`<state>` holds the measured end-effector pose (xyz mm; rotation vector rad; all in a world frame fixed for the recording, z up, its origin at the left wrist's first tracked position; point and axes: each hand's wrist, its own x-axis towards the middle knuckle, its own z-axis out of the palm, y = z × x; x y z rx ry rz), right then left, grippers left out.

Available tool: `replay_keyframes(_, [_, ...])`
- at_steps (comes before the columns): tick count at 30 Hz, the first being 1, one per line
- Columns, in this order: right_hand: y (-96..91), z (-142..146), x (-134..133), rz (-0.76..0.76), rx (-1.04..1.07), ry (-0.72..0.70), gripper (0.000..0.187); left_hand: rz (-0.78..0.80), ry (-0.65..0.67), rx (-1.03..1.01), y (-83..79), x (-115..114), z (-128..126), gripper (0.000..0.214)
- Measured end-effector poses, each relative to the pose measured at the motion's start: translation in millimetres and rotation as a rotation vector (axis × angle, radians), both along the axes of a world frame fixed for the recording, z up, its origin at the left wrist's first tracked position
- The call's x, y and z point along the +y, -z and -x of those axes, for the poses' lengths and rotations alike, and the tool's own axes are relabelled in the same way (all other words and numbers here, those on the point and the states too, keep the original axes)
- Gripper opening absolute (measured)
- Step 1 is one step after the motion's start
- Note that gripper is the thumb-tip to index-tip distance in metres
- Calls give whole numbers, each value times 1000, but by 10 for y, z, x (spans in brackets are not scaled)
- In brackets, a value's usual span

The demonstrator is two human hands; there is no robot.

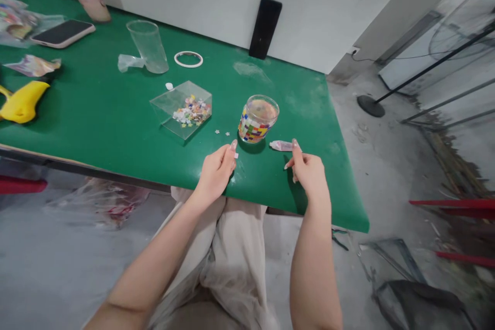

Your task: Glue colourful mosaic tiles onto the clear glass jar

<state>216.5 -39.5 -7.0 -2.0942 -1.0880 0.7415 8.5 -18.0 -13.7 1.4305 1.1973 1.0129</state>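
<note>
My left hand (217, 169) is closed in a pinch at the table's front edge, with a small white piece (236, 155) showing at its fingertips. Between the thumb and fingers of my right hand (309, 169) is the tail end of a small glue tube (281, 145), its nozzle pointing left. Just beyond and between both hands stands a clear glass cup (255, 125), upright, its side covered in colourful mosaic tiles. Two tiny star pieces (227, 134) lie left of the cup. Farther left, a clear open tray (165, 101) holds many small mixed pieces.
A clear tumbler (149, 46), a white ring (188, 59) and a small white cap (169, 86) are farther back on the green table (96, 108). A black phone (265, 28) leans on the wall. At left are another phone (64, 33) and a yellow tool (25, 102).
</note>
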Motion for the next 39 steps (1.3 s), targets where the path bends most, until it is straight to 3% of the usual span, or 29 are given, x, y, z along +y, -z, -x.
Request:
replay_keyframes(3, [-65, 3, 204, 204, -177, -70, 67, 10, 9, -25, 24, 13, -1, 41])
replay_keyframes(6, [-103, -31, 484, 305, -385, -80, 60, 8, 5, -30, 38, 20, 3, 41])
replay_keyframes(9, [-120, -116, 642, 340, -353, -174, 50, 7, 10, -7, 28, 17, 12, 41])
replay_keyframes(18, [-153, -139, 517, 268, -337, -316, 50, 19, 19, 19, -7, 4, 8, 40])
replay_keyframes(22, [-98, -145, 509, 186, -77, -473, 42, -4, 23, 69, -4, 1, -1, 41])
replay_keyframes(26, [-90, -211, 403, 19, 243, -477, 36, 7, 18, 59, 1, -5, -6, 43])
replay_keyframes(30, [-188, -183, 272, -173, 667, -507, 37, 103, 13, -110, 2, 9, -24, 41])
replay_keyframes(35, [-242, 107, 213, -78, 1035, -792, 42, 141, 10, -175, -1, 33, -44, 42])
replay_keyframes(39, [-190, 291, 235, -109, 1116, -789, 36, 165, -5, -188, -44, -8, -72, 45])
